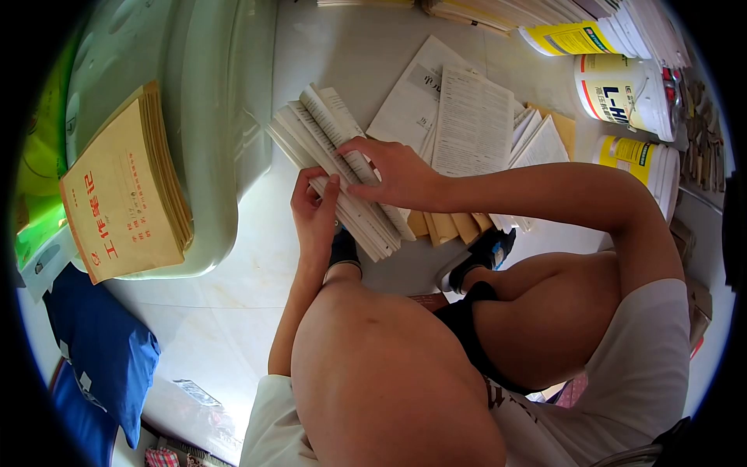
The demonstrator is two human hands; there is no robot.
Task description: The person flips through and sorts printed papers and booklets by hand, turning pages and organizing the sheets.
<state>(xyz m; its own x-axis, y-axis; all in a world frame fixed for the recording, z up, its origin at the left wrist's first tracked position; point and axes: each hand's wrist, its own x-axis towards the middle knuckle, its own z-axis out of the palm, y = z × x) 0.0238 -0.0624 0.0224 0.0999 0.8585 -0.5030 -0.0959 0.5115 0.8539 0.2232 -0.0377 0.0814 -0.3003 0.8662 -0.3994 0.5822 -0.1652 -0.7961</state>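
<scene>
A thick bundle of printed papers [367, 226], folded lengthwise, is held above the floor between my knees and the loose sheets. My left hand [313, 206] grips its near left side, fingers closed with the thumb along the edge. Across the upper folds lies my right hand [401, 173], its thumb and fingers bent around a rolled-over layer of the pages. Beyond the bundle, printed sheets [473, 117] lie spread on the floor. Brown envelopes [443, 227] stick out beneath them, partly hidden by my right forearm.
A stack of brown envelopes [128, 187] with red print rests on a pale green plastic bin [202, 117] at left. White buckets [622, 93] with yellow labels and paper piles [513, 12] stand at upper right. A blue bag [101, 342] is at lower left.
</scene>
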